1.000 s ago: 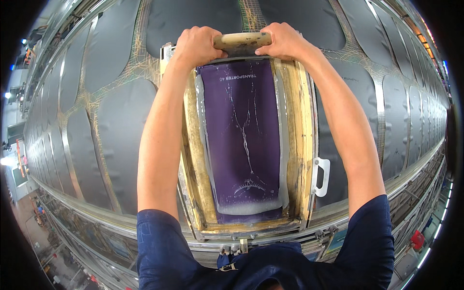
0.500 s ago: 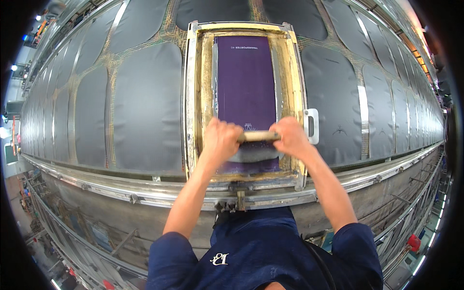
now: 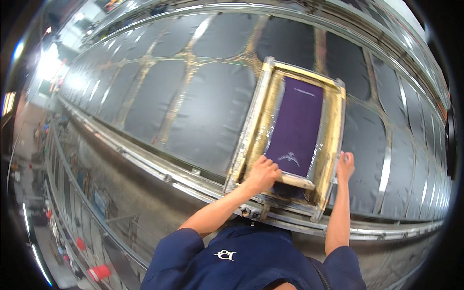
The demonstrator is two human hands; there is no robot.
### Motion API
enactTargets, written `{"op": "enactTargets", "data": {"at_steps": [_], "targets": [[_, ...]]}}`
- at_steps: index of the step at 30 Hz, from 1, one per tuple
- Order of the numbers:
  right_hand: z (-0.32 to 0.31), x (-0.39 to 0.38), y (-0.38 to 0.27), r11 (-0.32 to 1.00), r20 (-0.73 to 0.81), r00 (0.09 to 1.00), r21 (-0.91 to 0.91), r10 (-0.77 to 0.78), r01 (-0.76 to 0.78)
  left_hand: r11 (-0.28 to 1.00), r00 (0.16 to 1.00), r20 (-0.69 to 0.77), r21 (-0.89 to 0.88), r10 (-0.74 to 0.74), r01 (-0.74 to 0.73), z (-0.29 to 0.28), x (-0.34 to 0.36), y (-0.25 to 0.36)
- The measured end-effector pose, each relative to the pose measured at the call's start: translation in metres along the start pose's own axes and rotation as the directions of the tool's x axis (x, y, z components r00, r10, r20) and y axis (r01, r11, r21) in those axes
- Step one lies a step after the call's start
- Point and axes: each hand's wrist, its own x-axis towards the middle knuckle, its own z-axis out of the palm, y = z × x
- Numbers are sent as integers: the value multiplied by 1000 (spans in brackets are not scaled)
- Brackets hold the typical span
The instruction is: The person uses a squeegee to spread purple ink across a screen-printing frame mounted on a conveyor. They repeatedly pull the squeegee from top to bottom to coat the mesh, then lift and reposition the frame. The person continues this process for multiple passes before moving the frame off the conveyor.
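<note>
Left hand point(image 3: 263, 175) with grip closed around the squeegee point(image 3: 298, 181); right hand point(image 3: 345, 166) beside the screen frame point(image 3: 334, 118), grip unclear

Lower left, a red container point(image 3: 99, 273) near a metal railing point(image 3: 103, 227)

The person's bare right hand point(image 3: 345, 167) is off the pale wooden squeegee handle point(image 3: 296, 181), now beside the right rail of the yellowish rectangular screen frame point(image 3: 334, 145). The handle has come from the frame's far end to its near end. Wet streaks have gone from the dark purple panel point(image 3: 296, 125).
</note>
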Motion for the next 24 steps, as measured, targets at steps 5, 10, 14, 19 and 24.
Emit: {"op": "enactTargets", "data": {"at_steps": [5, 10, 14, 19, 24], "targets": [[-33, 14, -41, 991, 46, 995, 103, 86, -90, 985, 997, -8, -155, -78, 76, -19, -19, -7], [-36, -3, -122, 961, 177, 976, 222, 127, -166, 975, 990, -7, -172, -144, 141, -57, -50, -46], [59, -36, -165, 898, 163, 986, 431, 25, -94, 982, 984, -1, -70, -176, 176, -89, -82, -134], [145, -119, -243, 869, 177, 978, 461, 112, -182, 991, 983, -126, -13, -134, 134, -143, -159, -207], [166, -154, -301, 844, 195, 974, 497, 118, -202, 997, 989, -127, 7, -79, 81, -145, -220, -235]]}}
